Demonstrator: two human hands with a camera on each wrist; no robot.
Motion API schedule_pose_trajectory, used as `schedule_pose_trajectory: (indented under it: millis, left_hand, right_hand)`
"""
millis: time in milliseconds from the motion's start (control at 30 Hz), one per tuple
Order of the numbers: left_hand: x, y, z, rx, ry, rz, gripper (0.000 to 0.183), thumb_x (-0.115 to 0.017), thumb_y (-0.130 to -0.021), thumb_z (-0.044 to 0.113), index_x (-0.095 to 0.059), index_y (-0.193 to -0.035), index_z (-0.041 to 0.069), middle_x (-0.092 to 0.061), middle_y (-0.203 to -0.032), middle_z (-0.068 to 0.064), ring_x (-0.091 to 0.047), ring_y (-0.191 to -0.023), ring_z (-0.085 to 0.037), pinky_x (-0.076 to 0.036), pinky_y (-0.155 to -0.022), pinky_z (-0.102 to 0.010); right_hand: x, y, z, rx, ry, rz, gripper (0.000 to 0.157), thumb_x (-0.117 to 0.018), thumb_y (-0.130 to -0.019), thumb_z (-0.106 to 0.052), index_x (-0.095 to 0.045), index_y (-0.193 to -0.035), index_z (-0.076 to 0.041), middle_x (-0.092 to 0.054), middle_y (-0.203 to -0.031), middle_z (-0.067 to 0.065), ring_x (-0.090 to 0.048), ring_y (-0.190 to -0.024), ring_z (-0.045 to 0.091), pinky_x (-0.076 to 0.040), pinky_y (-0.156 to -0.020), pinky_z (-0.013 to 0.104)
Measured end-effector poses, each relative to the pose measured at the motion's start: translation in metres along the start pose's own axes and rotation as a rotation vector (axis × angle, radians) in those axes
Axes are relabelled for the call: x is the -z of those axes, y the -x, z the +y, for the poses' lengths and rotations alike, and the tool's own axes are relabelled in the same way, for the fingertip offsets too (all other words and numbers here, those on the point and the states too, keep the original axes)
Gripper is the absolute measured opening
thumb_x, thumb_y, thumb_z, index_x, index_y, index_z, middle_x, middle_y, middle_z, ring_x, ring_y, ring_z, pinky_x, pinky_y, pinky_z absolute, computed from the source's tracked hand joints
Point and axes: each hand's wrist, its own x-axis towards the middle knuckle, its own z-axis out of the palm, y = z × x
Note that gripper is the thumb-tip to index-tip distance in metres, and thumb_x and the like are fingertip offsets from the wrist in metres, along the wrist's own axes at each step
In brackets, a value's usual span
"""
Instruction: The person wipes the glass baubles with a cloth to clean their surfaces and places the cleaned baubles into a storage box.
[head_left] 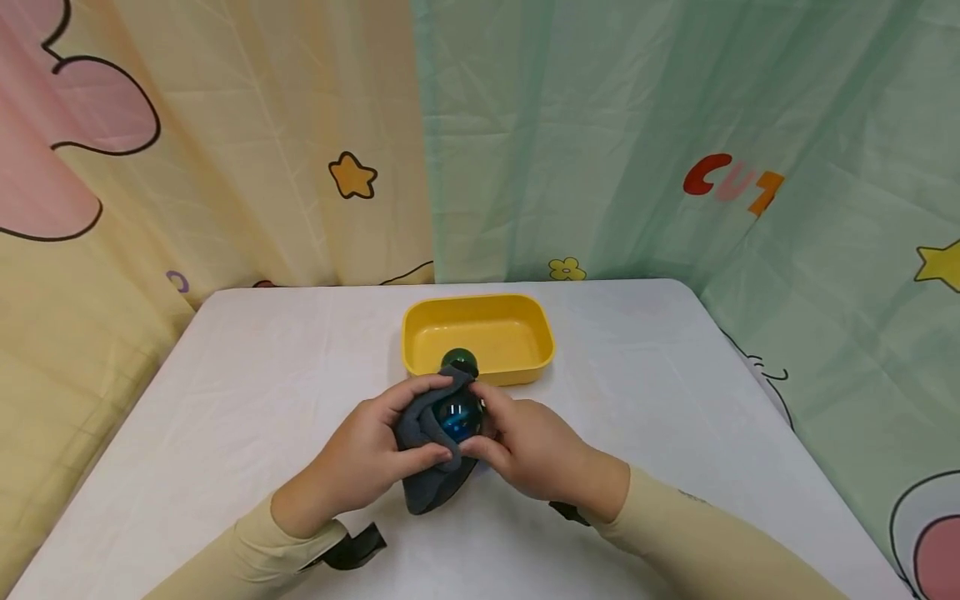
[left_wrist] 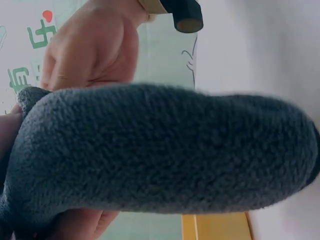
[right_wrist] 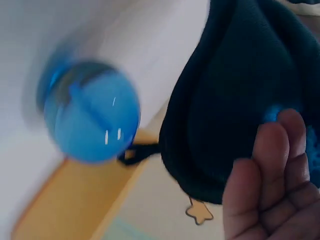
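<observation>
My left hand point(head_left: 360, 454) grips a dark grey-blue terry cloth point(head_left: 427, 487), its thumb along the folded edge. A shiny blue ball point(head_left: 459, 417) sits in the cloth's fold. My right hand point(head_left: 543, 450) holds that ball from the right side, thumb and index finger against it. In the left wrist view the cloth point(left_wrist: 165, 150) fills the middle and hides most of the left fingers. Just beyond the cloth a second round, see-through ball point(head_left: 459, 360) looks green against the yellow tub. In the right wrist view a see-through ball point(right_wrist: 92, 110) is blue and stands apart from the fingers point(right_wrist: 270, 165).
A yellow plastic tub point(head_left: 525, 371) stands behind the hands on the white-covered table point(head_left: 675, 417). A dark cloth loop point(right_wrist: 140, 152) sticks out towards the see-through ball. Printed curtains point(head_left: 600, 150) hang behind and at both sides. Black straps point(head_left: 360, 546) sit at the wrists.
</observation>
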Motion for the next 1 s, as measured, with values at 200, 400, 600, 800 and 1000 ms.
schedule_pose_trajectory:
  millis: [200,400,600,800,1000]
  left_hand:
    - [-0.001,0.003,-0.002,0.034,0.036,0.005,0.067,-0.085,-0.09,0.014,-0.054,-0.149,0.017,-0.061,-0.148,-0.016,-0.068,-0.124,-0.028,-0.059,-0.1,-0.03]
    - [0.001,0.005,-0.003,0.055,0.107,0.041,0.067,-0.084,-0.091,0.012,-0.051,-0.149,0.014,-0.06,-0.145,-0.019,-0.07,-0.117,-0.027,-0.062,-0.094,-0.029]
    - [0.002,0.004,-0.001,0.067,0.145,0.02,0.068,-0.083,-0.091,0.013,-0.05,-0.15,0.015,-0.059,-0.146,-0.021,-0.07,-0.117,-0.027,-0.062,-0.093,-0.03]
    - [-0.003,0.005,0.0,0.041,0.084,0.009,0.07,-0.085,-0.09,0.013,-0.05,-0.151,0.017,-0.059,-0.15,-0.017,-0.068,-0.124,-0.028,-0.061,-0.096,-0.028]
    - [-0.004,0.006,0.005,-0.018,0.015,-0.017,0.072,-0.085,-0.09,0.014,-0.049,-0.153,0.018,-0.063,-0.146,-0.014,-0.07,-0.121,-0.024,-0.061,-0.096,-0.029]
  right_hand:
    - [-0.004,-0.002,-0.001,-0.127,-0.22,-0.05,0.038,-0.049,-0.113,-0.036,-0.056,-0.134,-0.005,-0.075,-0.101,0.002,-0.064,-0.084,0.006,-0.058,-0.079,0.025]
    - [-0.006,0.001,-0.008,-0.036,0.008,-0.001,0.067,-0.063,-0.107,-0.033,-0.032,-0.16,-0.005,-0.072,-0.128,0.007,-0.07,-0.101,0.011,-0.061,-0.093,0.029]
    - [-0.006,0.001,-0.005,0.145,0.338,0.106,0.068,-0.076,-0.099,-0.025,-0.043,-0.155,-0.003,-0.077,-0.118,0.006,-0.073,-0.099,0.017,-0.062,-0.093,0.033]
    - [-0.006,0.005,-0.007,0.2,0.406,0.16,0.067,-0.079,-0.096,-0.024,-0.046,-0.149,0.0,-0.075,-0.09,0.0,-0.066,-0.073,0.012,-0.061,-0.074,0.026]
    - [-0.002,0.008,-0.009,0.083,0.18,0.024,0.063,-0.068,-0.104,-0.027,-0.036,-0.15,0.0,-0.078,-0.099,0.004,-0.067,-0.076,0.007,-0.061,-0.077,0.023]
